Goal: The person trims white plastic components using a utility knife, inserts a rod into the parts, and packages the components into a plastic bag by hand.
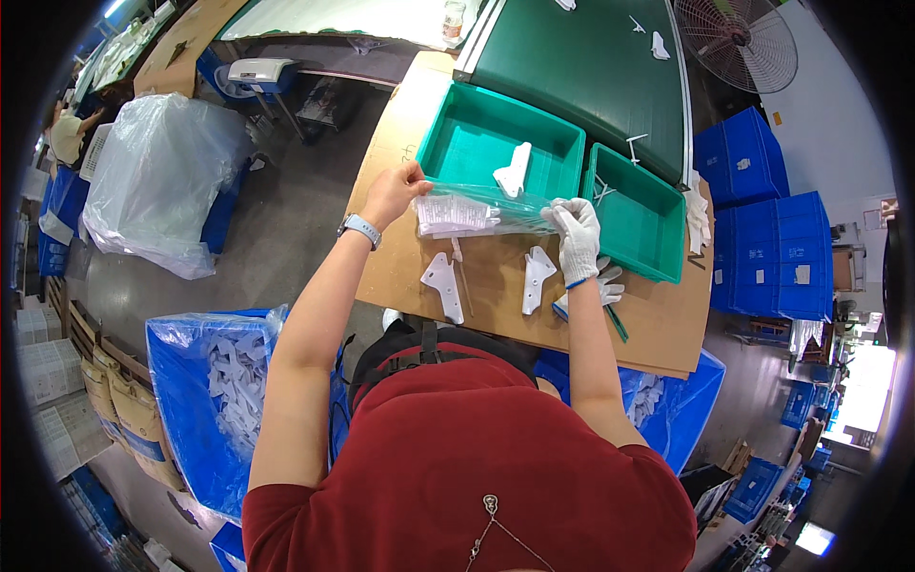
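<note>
Between my two hands a clear plastic bag (457, 215) is stretched out flat, with white printed contents inside it. My left hand (393, 195), bare and with a watch at the wrist, pinches the bag's upper left corner. The bag's right end is gripped by my right hand (576, 238), which wears a white knitted glove. Below the bag, a white plastic bracket (442, 286) and another white bracket (537, 279) lie on the cardboard (491, 305). A further white part (515, 170) rests in the large green tray (453, 124) just beyond the bag.
A smaller green tray (658, 224) holding thin white pieces stands at right. Near my right forearm lie a loose glove (608, 286) and a slim green tool (618, 324). Beyond runs a green conveyor belt (581, 57). Blue bins with white parts flank me, including a lined bin (181, 381).
</note>
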### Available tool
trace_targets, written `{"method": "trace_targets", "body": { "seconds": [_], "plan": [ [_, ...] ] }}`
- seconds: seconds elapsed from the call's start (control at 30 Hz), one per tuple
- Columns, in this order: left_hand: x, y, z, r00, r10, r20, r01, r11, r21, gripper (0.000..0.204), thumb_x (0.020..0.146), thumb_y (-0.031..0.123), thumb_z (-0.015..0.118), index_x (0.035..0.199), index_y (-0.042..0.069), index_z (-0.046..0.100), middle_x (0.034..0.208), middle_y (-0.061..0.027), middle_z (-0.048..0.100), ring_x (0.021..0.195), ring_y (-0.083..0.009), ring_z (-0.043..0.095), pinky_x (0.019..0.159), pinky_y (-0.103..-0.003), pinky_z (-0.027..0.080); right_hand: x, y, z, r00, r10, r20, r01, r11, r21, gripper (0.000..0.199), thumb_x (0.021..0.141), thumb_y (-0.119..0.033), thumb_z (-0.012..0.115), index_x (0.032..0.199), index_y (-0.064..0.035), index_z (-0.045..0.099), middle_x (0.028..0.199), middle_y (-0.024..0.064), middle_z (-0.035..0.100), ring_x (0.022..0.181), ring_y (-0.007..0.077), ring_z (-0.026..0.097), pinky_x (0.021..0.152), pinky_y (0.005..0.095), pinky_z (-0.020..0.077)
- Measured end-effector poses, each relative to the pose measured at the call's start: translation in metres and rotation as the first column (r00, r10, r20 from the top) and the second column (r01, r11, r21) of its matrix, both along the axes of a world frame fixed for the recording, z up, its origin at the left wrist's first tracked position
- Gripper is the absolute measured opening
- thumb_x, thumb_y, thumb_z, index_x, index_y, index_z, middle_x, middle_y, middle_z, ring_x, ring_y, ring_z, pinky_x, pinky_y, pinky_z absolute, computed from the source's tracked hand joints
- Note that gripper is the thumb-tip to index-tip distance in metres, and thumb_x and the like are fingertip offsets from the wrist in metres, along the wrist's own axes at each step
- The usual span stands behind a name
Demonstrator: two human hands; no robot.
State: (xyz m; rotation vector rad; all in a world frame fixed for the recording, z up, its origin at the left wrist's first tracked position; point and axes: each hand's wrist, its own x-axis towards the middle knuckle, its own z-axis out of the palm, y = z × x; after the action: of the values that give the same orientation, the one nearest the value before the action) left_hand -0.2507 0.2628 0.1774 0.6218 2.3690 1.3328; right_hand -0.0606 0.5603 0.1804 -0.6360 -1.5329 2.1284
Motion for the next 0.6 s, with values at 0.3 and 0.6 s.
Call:
{"method": "trace_targets", "body": {
  "seconds": [0.3,0.6],
  "plan": [
    [0.002,0.005,0.028,0.999,0.012,0.037,-0.014,0.997,0.078,0.018,0.093,0.016,0.073,0.087,0.003,0.062,0.077,-0.0061,0.070,0.065,-0.0124,0.062,0.061,-0.030,0.048,0.005,-0.003,0.020,0.999,-0.044,-0.022,0.042,0.996,-0.080,0.014,0.093,0.004,0.064,0.103,-0.0045,0.057,0.102,0.0126,0.070,0.086,0.0259,0.073,0.081,0.0378,0.0622],
    [0.005,0.006,0.028,0.963,0.007,0.271,-0.087,0.954,0.287,0.011,0.100,0.009,0.062,0.091,0.003,0.059,0.084,-0.0039,0.070,0.067,-0.0096,0.066,0.063,-0.025,0.052,0.009,-0.019,0.057,0.997,-0.057,-0.059,0.054,0.997,-0.054,0.012,0.095,0.003,0.062,0.104,-0.0040,0.057,0.100,0.0118,0.069,0.086,0.0249,0.074,0.079,0.0387,0.0641]
  ]
}}
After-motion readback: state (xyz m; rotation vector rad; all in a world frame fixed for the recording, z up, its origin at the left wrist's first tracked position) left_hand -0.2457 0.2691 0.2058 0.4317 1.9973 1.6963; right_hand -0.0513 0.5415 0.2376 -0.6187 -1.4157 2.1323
